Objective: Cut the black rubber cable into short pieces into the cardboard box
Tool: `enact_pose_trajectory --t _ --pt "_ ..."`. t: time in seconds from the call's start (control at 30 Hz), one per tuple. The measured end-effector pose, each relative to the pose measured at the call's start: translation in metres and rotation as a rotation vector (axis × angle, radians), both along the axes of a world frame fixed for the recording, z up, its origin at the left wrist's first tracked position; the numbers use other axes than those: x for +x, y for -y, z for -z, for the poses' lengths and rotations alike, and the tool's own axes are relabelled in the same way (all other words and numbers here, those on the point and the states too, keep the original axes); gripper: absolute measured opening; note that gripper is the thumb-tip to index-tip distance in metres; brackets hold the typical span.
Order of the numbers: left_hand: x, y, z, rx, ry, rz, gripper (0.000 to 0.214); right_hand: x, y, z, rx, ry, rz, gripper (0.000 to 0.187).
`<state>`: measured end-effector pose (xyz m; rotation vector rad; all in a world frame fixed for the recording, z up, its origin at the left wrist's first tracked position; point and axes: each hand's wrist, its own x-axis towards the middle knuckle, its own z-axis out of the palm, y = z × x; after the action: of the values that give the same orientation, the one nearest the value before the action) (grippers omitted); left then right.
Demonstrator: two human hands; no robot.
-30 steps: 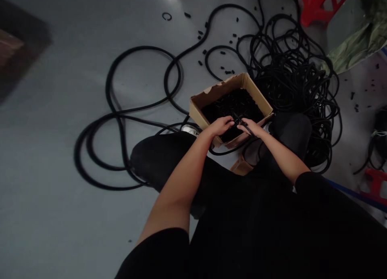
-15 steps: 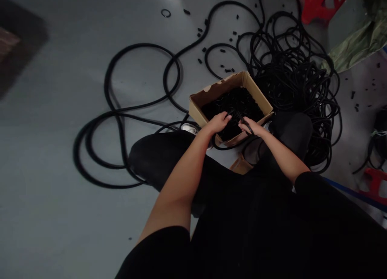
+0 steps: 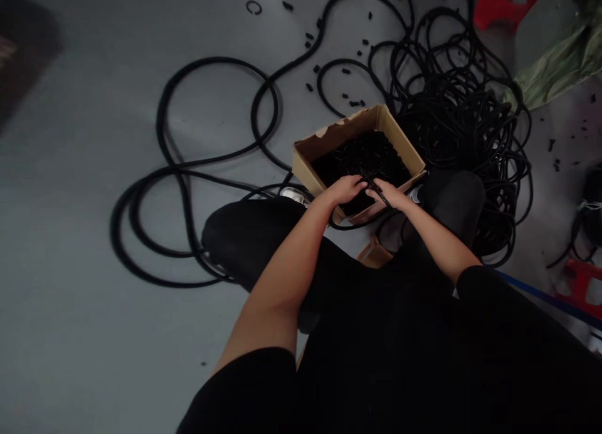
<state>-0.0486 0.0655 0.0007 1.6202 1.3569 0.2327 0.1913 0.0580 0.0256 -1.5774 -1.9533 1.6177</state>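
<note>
Black cord (image 3: 384, 199) lies over the near side of the cardboard box (image 3: 305, 175), its thin length crossing the fingers of the right hand (image 3: 388, 194), which are closed around it. Just beside, the left hand (image 3: 347, 189) has its thumb and fingertips drawn in close to the cord's end; whether they pinch anything is too dark to tell. Handling it well, I judge, calls for a grip near that end, so the soft stuff cannot bend away, with the left fingertips meeting it squarely and the wrists steady. Working above the box seems sensible, since anything dropped would land among the short black pieces (image 3: 360, 153) inside. Slack matters too: a strand sags past the box's near edge by the shoe (image 3: 295, 195), and a snag there could tug the held part sideways. Farther out, a tangled heap (image 3: 463, 123) lies to the right of the box, wide loops of thicker hose (image 3: 162, 164) spread to the left, and loose bits (image 3: 345, 71) dot the floor (image 3: 94, 333) beyond, near a red stool (image 3: 502, 7).
</note>
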Motion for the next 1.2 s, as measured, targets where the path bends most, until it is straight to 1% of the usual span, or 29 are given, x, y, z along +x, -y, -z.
enact_pose_trajectory --t 0.07,0.2,0.3,0.37,0.43,0.53,0.6,0.73,0.87,1.03,1.1,1.2 --pt "-0.001 0.0 0.002 0.02 -0.014 0.01 0.026 -0.002 0.001 -0.006 -0.027 0.035 0.01 0.023" --pt "-0.002 -0.001 0.002 0.022 -0.042 -0.01 0.026 -0.006 0.0 -0.018 0.026 0.076 0.006 0.027" --pt "-0.001 0.0 -0.003 0.012 -0.012 -0.12 0.015 -0.006 -0.001 -0.023 0.043 0.1 0.01 0.03" --pt "-0.001 0.001 -0.006 0.013 0.027 -0.2 0.017 -0.005 -0.001 -0.023 0.046 0.094 0.028 0.03" --pt "-0.002 0.001 -0.008 0.015 0.073 -0.222 0.02 -0.004 0.001 -0.021 0.021 0.069 0.059 0.028" --pt "-0.005 0.001 -0.009 0.029 0.136 -0.165 0.014 -0.003 0.003 -0.017 -0.107 0.008 0.102 0.023" --pt "-0.006 0.002 -0.009 0.029 0.161 -0.113 0.013 -0.003 0.003 -0.014 -0.154 -0.025 0.11 0.021" --pt "-0.006 0.003 -0.009 0.019 0.183 -0.049 0.012 -0.003 -0.001 -0.01 -0.08 -0.045 0.075 0.019" --pt "-0.007 0.002 -0.006 0.035 0.167 -0.057 0.013 0.001 -0.003 -0.011 -0.007 -0.03 0.059 0.025" --pt "-0.011 0.001 0.0 0.014 0.102 -0.082 0.019 0.007 0.0 -0.012 -0.05 -0.016 0.033 0.034" --pt "-0.011 0.001 0.002 0.012 0.104 -0.076 0.02 0.007 0.0 -0.012 -0.064 -0.019 0.022 0.032" --pt "-0.01 0.002 0.003 -0.005 0.153 -0.006 0.02 0.007 -0.002 -0.011 -0.065 -0.01 0.015 0.025"
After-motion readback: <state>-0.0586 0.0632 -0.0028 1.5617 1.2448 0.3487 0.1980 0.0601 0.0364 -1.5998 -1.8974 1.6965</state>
